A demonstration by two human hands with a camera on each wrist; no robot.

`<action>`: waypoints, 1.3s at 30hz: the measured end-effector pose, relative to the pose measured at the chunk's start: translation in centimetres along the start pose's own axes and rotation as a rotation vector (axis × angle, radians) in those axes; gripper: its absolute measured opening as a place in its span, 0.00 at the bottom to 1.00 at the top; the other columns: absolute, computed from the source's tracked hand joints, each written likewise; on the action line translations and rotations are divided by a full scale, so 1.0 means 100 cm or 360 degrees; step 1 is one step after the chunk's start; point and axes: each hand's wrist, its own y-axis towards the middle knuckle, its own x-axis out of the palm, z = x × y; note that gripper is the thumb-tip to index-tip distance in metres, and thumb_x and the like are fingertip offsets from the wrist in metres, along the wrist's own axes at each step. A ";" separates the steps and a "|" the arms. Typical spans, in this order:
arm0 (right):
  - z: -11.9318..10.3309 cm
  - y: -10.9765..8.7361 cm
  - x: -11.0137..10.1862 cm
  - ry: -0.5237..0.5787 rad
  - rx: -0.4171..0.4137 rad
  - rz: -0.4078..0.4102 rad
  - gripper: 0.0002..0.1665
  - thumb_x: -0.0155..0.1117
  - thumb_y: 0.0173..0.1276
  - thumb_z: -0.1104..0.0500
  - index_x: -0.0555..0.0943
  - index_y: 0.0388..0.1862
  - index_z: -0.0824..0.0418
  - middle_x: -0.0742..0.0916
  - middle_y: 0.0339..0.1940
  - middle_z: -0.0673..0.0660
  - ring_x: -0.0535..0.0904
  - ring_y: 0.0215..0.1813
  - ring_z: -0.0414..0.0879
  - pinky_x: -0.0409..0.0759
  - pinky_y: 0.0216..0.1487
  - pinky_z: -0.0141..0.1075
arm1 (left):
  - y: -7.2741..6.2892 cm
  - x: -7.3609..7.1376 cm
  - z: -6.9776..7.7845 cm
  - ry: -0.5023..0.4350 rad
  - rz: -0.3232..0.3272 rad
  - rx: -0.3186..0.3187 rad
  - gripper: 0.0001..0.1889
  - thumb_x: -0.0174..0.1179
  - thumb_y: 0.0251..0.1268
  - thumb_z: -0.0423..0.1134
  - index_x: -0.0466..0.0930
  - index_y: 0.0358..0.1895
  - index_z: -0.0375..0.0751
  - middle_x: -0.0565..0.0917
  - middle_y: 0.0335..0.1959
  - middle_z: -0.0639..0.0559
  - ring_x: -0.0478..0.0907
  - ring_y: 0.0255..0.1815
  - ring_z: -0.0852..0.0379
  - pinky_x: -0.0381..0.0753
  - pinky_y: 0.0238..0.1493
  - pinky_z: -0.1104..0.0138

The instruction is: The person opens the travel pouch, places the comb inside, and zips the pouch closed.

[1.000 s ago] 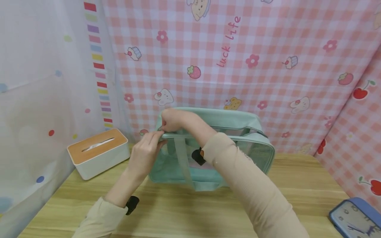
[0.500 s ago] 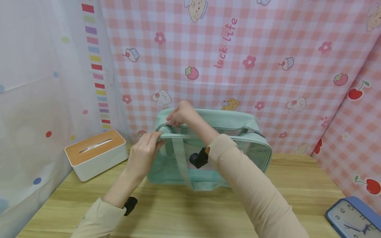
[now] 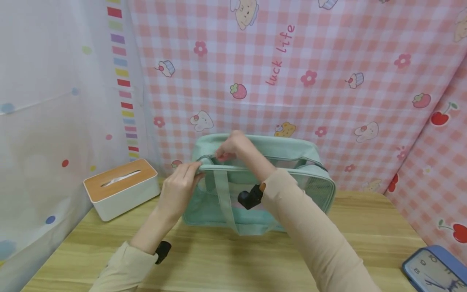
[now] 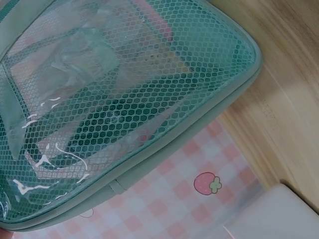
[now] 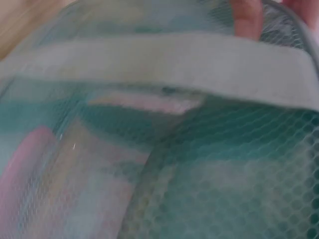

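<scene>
A mint-green zip bag [image 3: 255,140] with mesh and see-through panels stands upright on the wooden table, its strap [image 3: 223,194] hanging down the front. My left hand [image 3: 178,188] grips the front top edge at the left corner, thumb in front and fingers over the rim. At the zipper [image 3: 207,156], just right of that corner, my right hand [image 3: 233,146] pinches the zipper pull, which the fingers hide. Farther right the top gapes. Through the mesh in the left wrist view, a pink item [image 4: 154,20] shows inside the bag [image 4: 219,104].
On the left stands a white tissue box [image 3: 124,198] with a wooden lid. A blue clock [image 3: 434,267] sits at the table's right front. Close behind the bag hangs a pink checked cloth [image 3: 339,134].
My right hand has moved from the left corner a short way right along the zipper, rising slightly and then lowering. My left hand keeps its grip on the corner.
</scene>
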 end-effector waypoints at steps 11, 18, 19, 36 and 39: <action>-0.019 -0.010 0.013 0.0205 0.0022 -0.0119 0.22 0.54 0.63 0.70 0.70 0.57 0.72 0.78 0.15 0.54 0.71 0.13 0.38 0.74 0.16 0.23 | -0.002 0.001 0.004 0.0000 0.0047 -0.0012 0.15 0.68 0.46 0.31 0.78 0.39 0.29 0.83 0.32 0.41 0.81 0.31 0.48 0.84 0.29 0.62; -0.014 -0.013 0.005 0.0384 0.0089 -0.0121 0.18 0.54 0.62 0.71 0.74 0.52 0.72 0.80 0.14 0.55 0.74 0.13 0.40 0.78 0.18 0.25 | -0.004 0.001 0.007 -0.0006 0.0101 -0.0012 0.16 0.68 0.45 0.31 0.78 0.39 0.29 0.84 0.34 0.41 0.81 0.31 0.48 0.84 0.29 0.62; -0.013 -0.013 0.002 0.0373 0.0079 -0.0113 0.23 0.54 0.62 0.71 0.69 0.57 0.71 0.80 0.14 0.55 0.75 0.14 0.40 0.78 0.18 0.25 | -0.004 0.001 0.007 -0.0003 0.0104 -0.0011 0.16 0.68 0.44 0.31 0.79 0.39 0.29 0.84 0.34 0.41 0.81 0.31 0.48 0.84 0.29 0.62; 0.006 -0.018 -0.030 0.0309 -0.0057 0.0041 0.33 0.63 0.57 0.69 0.62 0.60 0.70 0.83 0.21 0.56 0.81 0.20 0.42 0.84 0.34 0.31 | -0.002 0.001 0.007 -0.0022 0.0085 -0.0027 0.16 0.68 0.44 0.30 0.79 0.39 0.29 0.83 0.33 0.41 0.81 0.32 0.48 0.84 0.30 0.61; 0.009 -0.019 -0.037 0.0317 -0.0073 0.0045 0.35 0.63 0.58 0.69 0.61 0.63 0.71 0.83 0.20 0.55 0.81 0.21 0.41 0.84 0.35 0.32 | -0.002 0.000 0.006 -0.0024 0.0078 -0.0031 0.16 0.68 0.44 0.30 0.78 0.39 0.29 0.83 0.33 0.40 0.81 0.31 0.47 0.83 0.28 0.61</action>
